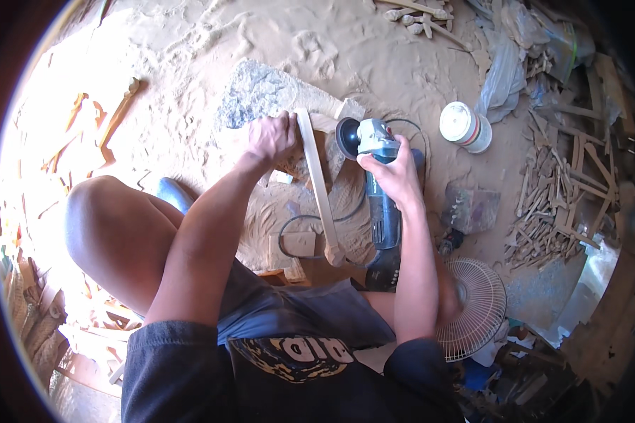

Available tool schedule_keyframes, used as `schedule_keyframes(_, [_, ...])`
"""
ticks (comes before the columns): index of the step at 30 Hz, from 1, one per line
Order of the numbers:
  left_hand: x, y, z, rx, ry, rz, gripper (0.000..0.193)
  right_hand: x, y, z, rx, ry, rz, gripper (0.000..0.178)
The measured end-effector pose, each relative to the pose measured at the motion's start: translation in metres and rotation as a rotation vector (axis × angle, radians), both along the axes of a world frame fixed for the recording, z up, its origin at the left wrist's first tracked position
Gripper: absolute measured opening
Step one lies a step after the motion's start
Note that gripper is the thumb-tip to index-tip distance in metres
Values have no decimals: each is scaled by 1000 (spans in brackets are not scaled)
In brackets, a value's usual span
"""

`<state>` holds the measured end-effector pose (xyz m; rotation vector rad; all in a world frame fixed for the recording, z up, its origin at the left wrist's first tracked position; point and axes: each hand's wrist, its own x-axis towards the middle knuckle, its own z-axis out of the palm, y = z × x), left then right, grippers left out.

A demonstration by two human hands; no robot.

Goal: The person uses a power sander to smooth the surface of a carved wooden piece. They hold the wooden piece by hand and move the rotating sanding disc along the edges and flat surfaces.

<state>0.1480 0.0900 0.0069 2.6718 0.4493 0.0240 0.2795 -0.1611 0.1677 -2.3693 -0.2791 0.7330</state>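
My left hand (272, 137) is closed round the far end of a long pale wooden piece (315, 173), which slants toward me and ends in a carved knob by my lap. In my right hand (395, 175) is a blue and grey angle grinder (383, 210), gripped near its head. The grinder's dark round disc (347, 138) faces left and stands a little apart from the wood. Whether the disc spins cannot be made out. Beyond my left hand lies a rough grey stone block (250, 92), with a wooden block (331, 149) beside it.
A white-lidded tub (466, 127) stands on the sandy floor at the right. A round fan (473, 309) is close by my right arm. The cord (283, 236) loops between the wood and my lap. Piles of carved wooden pieces (543, 211) lie far right.
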Motion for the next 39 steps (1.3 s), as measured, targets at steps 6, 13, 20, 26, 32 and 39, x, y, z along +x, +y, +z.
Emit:
schedule_keyframes(6, [4, -9, 17, -203, 11, 159, 36, -34, -17, 23, -38, -73, -40, 98])
schedule_keyframes(13, [-5, -4, 25, -153, -169, 78, 27, -59, -89, 94, 417, -141, -280, 81])
schedule_keyframes(20, [-3, -21, 49, 140, -298, -641, 74, -76, -167, 126, 635, -239, -706, 95])
schedule_keyframes(26, [0, -65, 53, 348, -2, -1198, 51, -80, -172, 115, 649, -375, -757, 74])
schedule_keyframes(32, [22, -8, 113, 523, 318, -1071, 39, -84, -185, 130, 674, -386, -766, 88])
schedule_keyframes(39, [24, 122, 170, -429, 71, -4, 19, -87, -172, 134, 569, -480, -720, 93])
